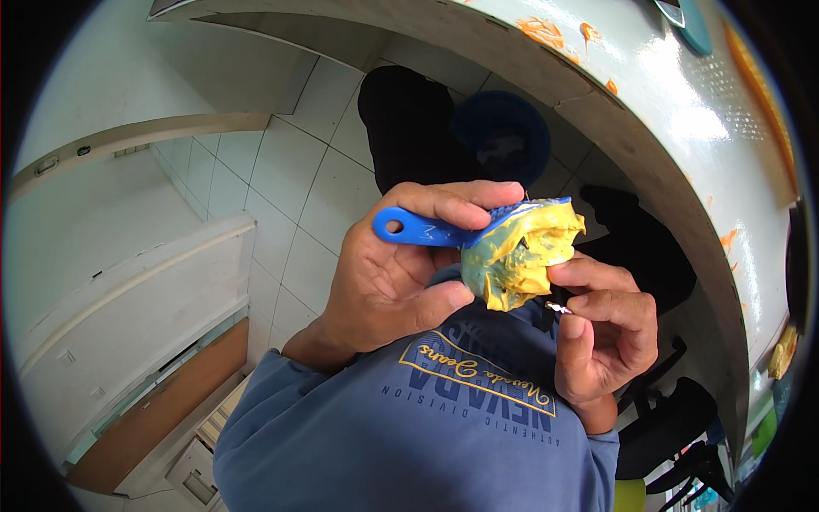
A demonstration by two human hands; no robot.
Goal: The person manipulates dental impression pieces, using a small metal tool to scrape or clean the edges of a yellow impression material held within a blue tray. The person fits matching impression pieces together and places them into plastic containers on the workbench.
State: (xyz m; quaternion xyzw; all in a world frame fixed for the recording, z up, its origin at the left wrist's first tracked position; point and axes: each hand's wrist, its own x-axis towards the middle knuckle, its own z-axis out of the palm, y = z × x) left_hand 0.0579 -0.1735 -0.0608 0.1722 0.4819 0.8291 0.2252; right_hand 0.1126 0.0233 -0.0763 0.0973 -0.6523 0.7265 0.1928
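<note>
My left hand (375,277) holds up a blue plastic tool (418,228) in front of my chest. Its flat handle has a round hole at the end. A lumpy yellow mass (546,235) with grey-green patches, soft-looking like clay or thick paste, covers its wider end and hides the shape there. The fingers lie over the top, and the thumb presses the mass from below. My right hand (610,333) is at the mass's right side, one fingertip against it. Between its thumb and fingers is a small, thin, shiny piece (559,308), too small to name.
A white table (648,111) with orange smears curves along the right, with a teal item (693,30) at its far end. Below are a tiled floor (290,171), a dark blue basin (533,136) and a black chair (674,427). White furniture (128,299) stands at left.
</note>
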